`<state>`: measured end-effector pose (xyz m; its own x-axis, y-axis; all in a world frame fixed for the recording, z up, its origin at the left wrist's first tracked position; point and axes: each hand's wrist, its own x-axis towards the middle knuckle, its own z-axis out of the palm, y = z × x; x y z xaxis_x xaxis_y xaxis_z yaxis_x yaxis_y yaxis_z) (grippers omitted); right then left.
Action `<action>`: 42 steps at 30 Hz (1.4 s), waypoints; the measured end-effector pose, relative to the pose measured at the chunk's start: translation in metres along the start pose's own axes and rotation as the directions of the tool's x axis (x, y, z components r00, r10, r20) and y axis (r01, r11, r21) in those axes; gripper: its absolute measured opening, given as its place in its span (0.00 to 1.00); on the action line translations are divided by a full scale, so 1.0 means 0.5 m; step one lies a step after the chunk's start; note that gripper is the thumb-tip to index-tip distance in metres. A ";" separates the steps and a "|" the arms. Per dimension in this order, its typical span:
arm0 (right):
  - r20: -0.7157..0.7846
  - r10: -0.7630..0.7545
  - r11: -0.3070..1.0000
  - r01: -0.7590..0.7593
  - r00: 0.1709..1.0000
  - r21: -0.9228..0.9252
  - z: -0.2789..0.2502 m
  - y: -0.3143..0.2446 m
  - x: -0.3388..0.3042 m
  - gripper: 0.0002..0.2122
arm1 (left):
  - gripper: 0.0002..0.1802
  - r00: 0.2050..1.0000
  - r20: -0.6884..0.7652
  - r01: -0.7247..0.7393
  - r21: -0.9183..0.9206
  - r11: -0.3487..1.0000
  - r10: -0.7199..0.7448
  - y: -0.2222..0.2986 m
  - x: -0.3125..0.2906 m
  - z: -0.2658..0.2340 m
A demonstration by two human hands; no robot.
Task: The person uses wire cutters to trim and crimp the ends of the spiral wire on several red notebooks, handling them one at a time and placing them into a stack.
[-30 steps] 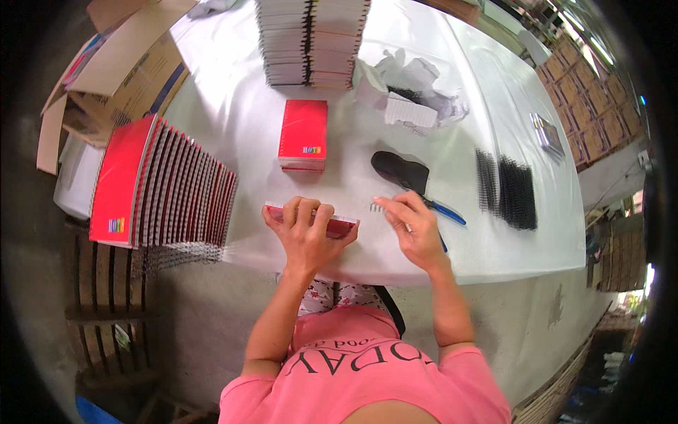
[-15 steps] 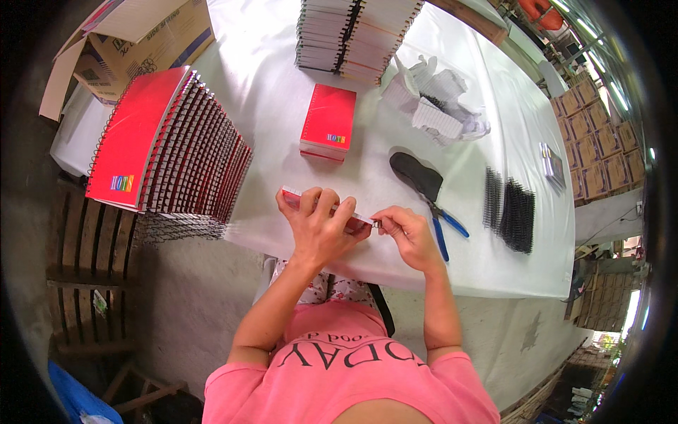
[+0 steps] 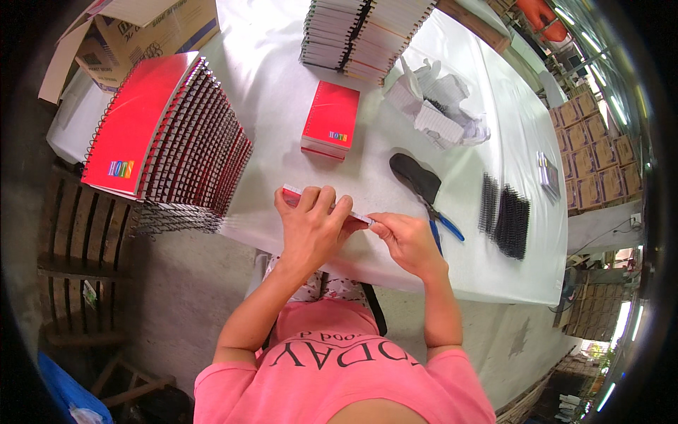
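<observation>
My left hand (image 3: 311, 225) is wrapped over a small red notebook (image 3: 289, 195), held on edge above the near side of the table. Most of its cover is hidden by my fingers. My right hand (image 3: 412, 244) pinches at the notebook's right end, its thumb and forefinger pressed together there. Whatever sits between those fingertips is too small to make out. Just beyond lies a short stack of small red notebooks (image 3: 330, 116). To the right rests a blue-handled tool (image 3: 450, 226) with a black covered end (image 3: 417, 177).
Tall spiral-bound red notebooks (image 3: 134, 127) are stacked at the left, before a cardboard box (image 3: 152, 42). Another notebook stack (image 3: 360, 35) stands at the back. Crumpled paper (image 3: 441, 113) lies right of it. Black spiral coils (image 3: 512, 222) lie on the white table (image 3: 282, 134) at right.
My right fingertips have closed in against the notebook's right end, and the small dark piece seen at them earlier is now hidden. My left hand keeps its hold; the view has shifted slightly.
</observation>
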<state>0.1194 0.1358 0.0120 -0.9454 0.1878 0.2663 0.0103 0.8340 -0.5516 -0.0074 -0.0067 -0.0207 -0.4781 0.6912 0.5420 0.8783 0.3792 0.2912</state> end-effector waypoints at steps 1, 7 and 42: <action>-0.007 0.042 0.999 -0.042 0.999 0.013 0.003 -0.004 0.000 0.15 | 0.21 1.000 0.025 0.009 -0.003 1.000 -0.009 0.000 -0.002 -0.004; -0.110 0.151 0.963 -0.122 0.982 0.239 0.000 -0.029 -0.015 0.14 | 0.20 0.998 -0.053 0.012 -0.094 0.996 -0.017 -0.008 -0.012 -0.004; 0.173 0.142 0.757 -0.220 0.975 0.616 -0.004 0.093 0.064 0.11 | 0.27 0.991 -0.129 -0.071 -0.313 0.947 0.032 -0.034 0.018 0.016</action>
<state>0.0900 0.1818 -0.0036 -0.9763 0.2119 0.0444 0.0149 0.2703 -0.9627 -0.0268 -0.0022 -0.0270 -0.4454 0.6176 0.6482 0.8671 0.1172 0.4841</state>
